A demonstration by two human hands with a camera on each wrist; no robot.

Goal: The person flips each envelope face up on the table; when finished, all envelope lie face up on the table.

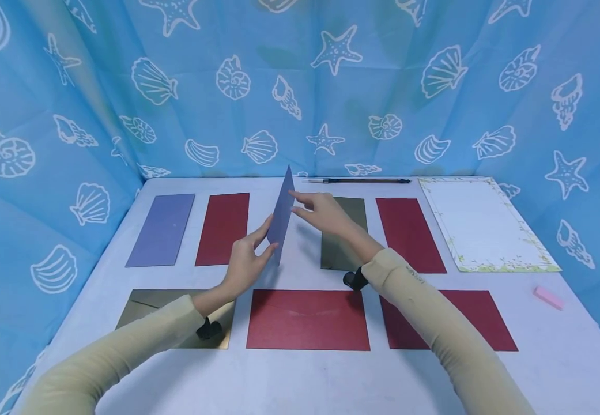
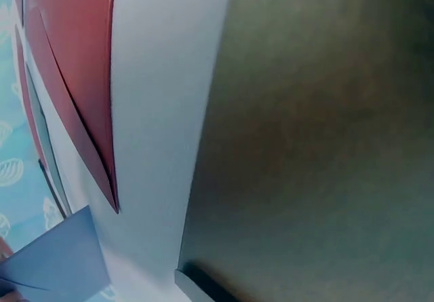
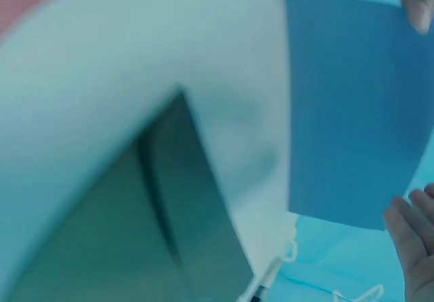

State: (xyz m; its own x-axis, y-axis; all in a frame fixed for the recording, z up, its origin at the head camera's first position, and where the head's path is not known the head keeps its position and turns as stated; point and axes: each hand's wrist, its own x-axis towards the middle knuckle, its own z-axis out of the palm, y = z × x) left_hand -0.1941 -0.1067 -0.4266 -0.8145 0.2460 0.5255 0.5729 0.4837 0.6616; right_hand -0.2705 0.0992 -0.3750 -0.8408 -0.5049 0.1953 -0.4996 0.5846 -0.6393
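Note:
A blue-purple envelope [image 1: 281, 216] is held up on edge over the middle of the table, seen almost side-on in the head view. My left hand [image 1: 248, 259] grips its near end, thumb on one side and fingers on the other. On the envelope's right face, the fingertips of my right hand [image 1: 325, 213] touch near the far edge, fingers extended and thumb apart from them. The right wrist view shows the envelope's broad plain face [image 3: 352, 112], with fingertips [image 3: 400, 227] at its lower corner. In the left wrist view, only part of the envelope [image 2: 61, 261] shows.
In the back row lie a purple envelope [image 1: 159, 230], a red one [image 1: 222, 230], an olive one [image 1: 343, 230] and a dark red one [image 1: 411, 233]. Gold [image 1: 144, 308], red [image 1: 307, 323] and dark red [image 1: 478, 317] envelopes lie in front. Bordered paper [image 1: 486, 225], a brush [image 1: 367, 181] and a pink eraser [image 1: 548, 298] lie around.

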